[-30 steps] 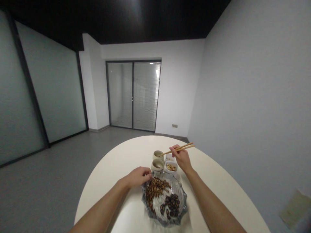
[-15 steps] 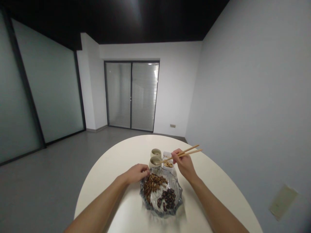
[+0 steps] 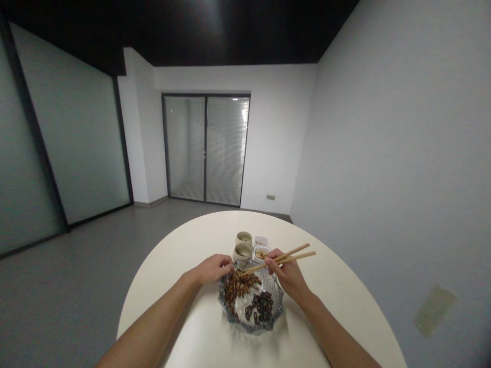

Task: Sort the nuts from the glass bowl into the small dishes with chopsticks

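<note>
My right hand (image 3: 284, 272) holds a pair of wooden chopsticks (image 3: 294, 254), their thin tips down at a heap of slender brown pieces (image 3: 240, 286) inside a clear glass bowl (image 3: 251, 327). Whether the tips pinch a piece is too small to tell. The fingers of my left hand (image 3: 217, 268) are curled at the bowl's left rim. Dark, oval, shiny pieces (image 3: 263, 305) lie in the bowl's right half. Just behind the bowl stands a greenish cup (image 3: 242, 252), and beside it a white dish (image 3: 258, 259) with pale yellowish pieces, partly covered by my right hand.
Another greenish cup (image 3: 243, 239) and a second white dish (image 3: 261, 240) stand farther back. All of it rests on a round white table (image 3: 172, 266). A pale wall (image 3: 364, 153) runs along the right side.
The chopstick tips have moved from the near greenish cup down to the brown pieces in the bowl, with my right hand lowered. My left hand stays at the rim.
</note>
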The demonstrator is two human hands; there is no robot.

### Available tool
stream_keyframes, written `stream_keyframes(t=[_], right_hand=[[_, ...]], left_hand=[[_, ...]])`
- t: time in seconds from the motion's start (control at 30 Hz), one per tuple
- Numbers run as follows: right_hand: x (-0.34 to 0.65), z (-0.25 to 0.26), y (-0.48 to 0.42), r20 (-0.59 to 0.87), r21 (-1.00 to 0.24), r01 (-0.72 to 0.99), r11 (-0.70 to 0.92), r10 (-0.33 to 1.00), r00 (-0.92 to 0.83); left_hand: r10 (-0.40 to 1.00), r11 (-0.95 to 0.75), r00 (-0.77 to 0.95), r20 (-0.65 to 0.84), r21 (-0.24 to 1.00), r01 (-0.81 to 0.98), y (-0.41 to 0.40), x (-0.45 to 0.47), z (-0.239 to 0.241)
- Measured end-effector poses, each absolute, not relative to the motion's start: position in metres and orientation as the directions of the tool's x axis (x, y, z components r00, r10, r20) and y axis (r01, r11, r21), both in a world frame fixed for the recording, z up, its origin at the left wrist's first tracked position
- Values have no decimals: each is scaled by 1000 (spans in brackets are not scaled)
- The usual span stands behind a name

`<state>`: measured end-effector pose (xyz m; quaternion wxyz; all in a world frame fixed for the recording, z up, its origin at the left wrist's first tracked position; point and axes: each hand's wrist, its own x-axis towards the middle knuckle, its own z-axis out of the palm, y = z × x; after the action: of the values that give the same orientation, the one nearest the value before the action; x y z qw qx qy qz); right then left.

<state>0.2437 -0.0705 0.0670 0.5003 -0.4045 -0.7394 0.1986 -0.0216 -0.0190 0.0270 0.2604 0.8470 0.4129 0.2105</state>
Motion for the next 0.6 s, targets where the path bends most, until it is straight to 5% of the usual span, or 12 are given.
stream_keyframes(t=[0.6], right_hand=[[240,61,-71,590,-701,364,614,785,-188]], left_hand=[[814,-521,566,132,596,610,-19,-25,29]])
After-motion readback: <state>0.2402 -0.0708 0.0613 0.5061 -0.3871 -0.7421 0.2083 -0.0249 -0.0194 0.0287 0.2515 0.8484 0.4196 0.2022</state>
